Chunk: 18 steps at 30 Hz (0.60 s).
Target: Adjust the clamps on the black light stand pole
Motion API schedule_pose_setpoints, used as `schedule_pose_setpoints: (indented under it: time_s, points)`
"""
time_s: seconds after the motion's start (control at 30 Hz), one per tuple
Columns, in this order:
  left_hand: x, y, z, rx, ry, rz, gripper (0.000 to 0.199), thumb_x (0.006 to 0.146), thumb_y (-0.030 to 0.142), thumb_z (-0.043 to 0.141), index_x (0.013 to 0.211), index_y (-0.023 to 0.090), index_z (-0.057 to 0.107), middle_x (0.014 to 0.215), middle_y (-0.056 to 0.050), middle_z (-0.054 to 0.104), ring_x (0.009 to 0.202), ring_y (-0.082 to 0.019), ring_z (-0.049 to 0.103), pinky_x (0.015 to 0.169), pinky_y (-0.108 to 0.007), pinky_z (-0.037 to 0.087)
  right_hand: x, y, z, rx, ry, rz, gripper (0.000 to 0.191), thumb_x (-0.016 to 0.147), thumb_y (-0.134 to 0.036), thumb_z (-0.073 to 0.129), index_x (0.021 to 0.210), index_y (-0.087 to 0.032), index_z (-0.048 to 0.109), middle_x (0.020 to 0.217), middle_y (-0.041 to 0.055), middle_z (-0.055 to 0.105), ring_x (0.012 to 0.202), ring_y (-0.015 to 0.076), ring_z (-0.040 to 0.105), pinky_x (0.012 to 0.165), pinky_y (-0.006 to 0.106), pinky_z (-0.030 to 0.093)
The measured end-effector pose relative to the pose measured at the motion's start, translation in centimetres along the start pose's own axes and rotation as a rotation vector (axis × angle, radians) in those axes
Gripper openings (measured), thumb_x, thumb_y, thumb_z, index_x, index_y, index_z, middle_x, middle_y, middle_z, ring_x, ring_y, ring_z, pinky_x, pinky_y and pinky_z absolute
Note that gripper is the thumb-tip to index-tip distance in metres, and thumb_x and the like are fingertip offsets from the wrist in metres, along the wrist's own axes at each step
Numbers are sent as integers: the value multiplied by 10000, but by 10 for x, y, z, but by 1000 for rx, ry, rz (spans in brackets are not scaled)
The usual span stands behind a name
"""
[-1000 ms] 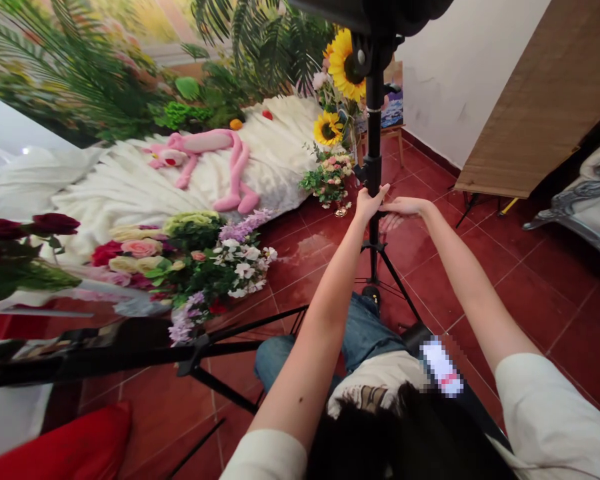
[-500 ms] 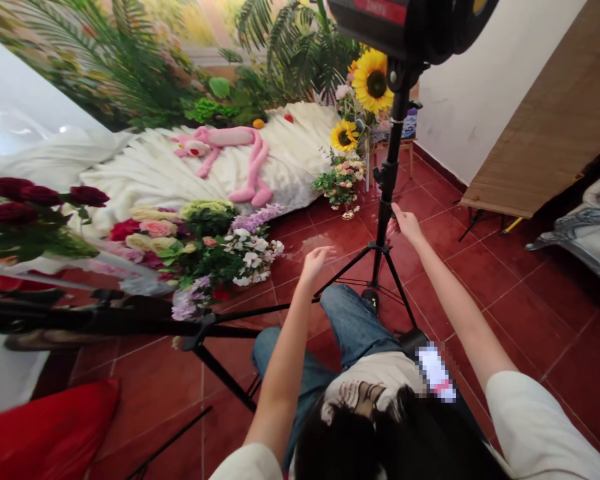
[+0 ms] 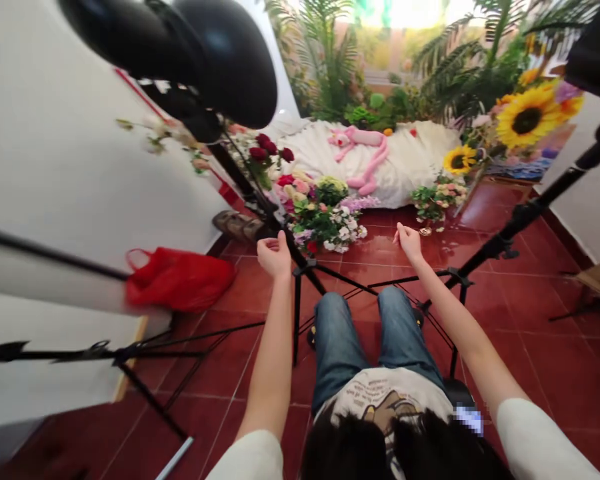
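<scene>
My left hand (image 3: 275, 255) is raised beside the black light stand (image 3: 240, 179) on the left, its fingers loosely bent and the thumb apart. I see nothing in it, and cannot tell whether it touches the pole. My right hand (image 3: 409, 241) hangs in the air over the floor, fingers half curled and holding nothing I can see. To its right leans the other light stand (image 3: 523, 217), clear of the hand. A round black lamp head (image 3: 225, 63) tops the left stand. The right stand's lamp (image 3: 595, 57) is cut off by the frame edge.
Stand legs spread over the red tiles (image 3: 510, 360) on both sides of my knees. A flower bunch (image 3: 330, 217) lies ahead, before a white draped cloth (image 3: 310, 147) bearing a pink plush toy (image 3: 365, 139). Sunflowers (image 3: 527, 120) stand right; a red bag (image 3: 180, 280) lies left.
My view has swung left, bringing the left lamp and red bag in. My right hand has come away from the right stand's pole. My left hand is now beside the left stand.
</scene>
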State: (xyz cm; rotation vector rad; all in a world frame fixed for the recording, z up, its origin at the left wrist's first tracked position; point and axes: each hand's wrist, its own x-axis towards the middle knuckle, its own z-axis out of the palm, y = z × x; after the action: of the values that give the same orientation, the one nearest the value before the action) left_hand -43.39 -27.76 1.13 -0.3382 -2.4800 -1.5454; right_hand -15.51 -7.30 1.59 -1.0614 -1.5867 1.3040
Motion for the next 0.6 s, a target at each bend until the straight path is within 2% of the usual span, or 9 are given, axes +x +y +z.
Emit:
schedule_pose_setpoints:
  time_s: [0.07, 0.17, 0.23, 0.3, 0.37, 0.43, 0.5, 0.6]
  points:
    - [13, -5, -5, -39, -9, 59, 384, 842, 517, 653, 970, 175, 535, 946, -67, 673, 784, -150, 644, 805, -272, 527, 4, -10, 45, -52, -137, -15, 528, 944, -540, 494, 552, -188, 521, 473, -11, 564, 430, 85, 497, 501, 191, 404]
    - [23, -10, 2, -83, -144, 128, 359, 887, 486, 614, 1062, 188, 518, 1062, -97, 678, 928, -174, 672, 864, -283, 525, 4, -26, 115, -139, -353, -7, 492, 983, -455, 477, 584, -177, 550, 487, -20, 572, 430, 83, 501, 507, 189, 400]
    - [25, -11, 10, -87, -229, 101, 335, 936, 503, 529, 1092, 207, 514, 1065, -101, 699, 998, -210, 686, 888, -313, 524, 1, -38, 158, -204, -501, -1, 450, 1001, -426, 473, 650, -169, 586, 525, -16, 602, 431, 85, 510, 502, 191, 398]
    - [23, -12, 16, -77, -231, 78, 376, 954, 540, 473, 1150, 221, 498, 1100, -110, 709, 1033, -239, 693, 880, -333, 529, -1, -51, 196, -293, -602, -20, 444, 1014, -454, 458, 721, -161, 619, 578, 5, 644, 446, 93, 535, 517, 200, 418]
    - [21, -14, 19, -53, -210, 81, 429, 954, 577, 445, 1197, 226, 483, 1142, -123, 708, 1041, -255, 700, 860, -340, 536, -1, -64, 226, -413, -638, -32, 534, 1019, -541, 396, 751, -154, 649, 620, 48, 673, 502, 128, 597, 568, 227, 464]
    - [20, -16, 20, -30, -209, 87, 457, 954, 595, 429, 1215, 223, 479, 1162, -135, 707, 1038, -264, 704, 847, -347, 539, 1, -76, 249, -543, -617, -45, 647, 1004, -626, 334, 773, -139, 692, 676, 107, 699, 638, 194, 686, 670, 271, 513]
    - [20, -18, 21, -18, -209, 89, 461, 957, 591, 424, 1222, 218, 478, 1174, -142, 705, 1058, -272, 700, 856, -359, 537, 5, -86, 266, -648, -555, -62, 700, 979, -671, 337, 839, -112, 734, 798, 174, 733, 835, 268, 731, 785, 318, 530]
    - [21, -21, 24, -22, -183, 108, 457, 967, 573, 412, 1232, 206, 474, 1200, -155, 695, 1130, -281, 674, 903, -379, 523, 14, -94, 283, -722, -481, -89, 657, 961, -637, 419, 968, -66, 744, 1025, 241, 734, 1042, 332, 704, 870, 354, 518]
